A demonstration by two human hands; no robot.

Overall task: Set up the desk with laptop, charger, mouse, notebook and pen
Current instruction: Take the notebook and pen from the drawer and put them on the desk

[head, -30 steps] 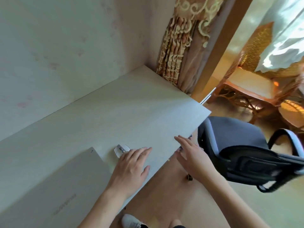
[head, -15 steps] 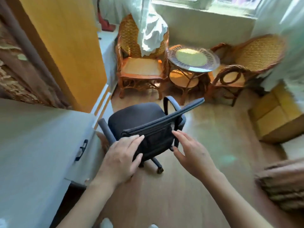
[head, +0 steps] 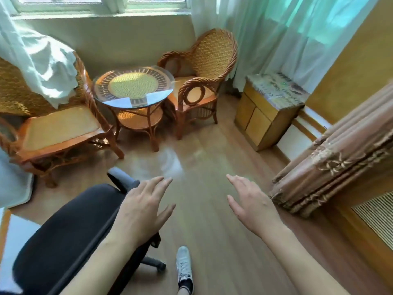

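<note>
The desk, laptop and mouse are out of view; I face the room's window side. My left hand (head: 144, 207) hovers open, palm down, over the edge of a black office chair (head: 70, 228) at the lower left. My right hand (head: 251, 205) is open too, fingers spread, above the bare wooden floor. Neither hand holds anything. No charger, notebook or pen shows in this view.
A round glass-topped wicker table (head: 133, 86) stands between two wicker armchairs (head: 204, 67) under the window. A small wooden cabinet (head: 268, 109) sits at the right wall, with a folded brown curtain (head: 331, 158) nearer me. My shoe (head: 184, 269) is on the floor.
My view has swung right, away from the desk with the laptop and mouse, past the office chair toward the window. Both hands left the desk edge and stay open.
</note>
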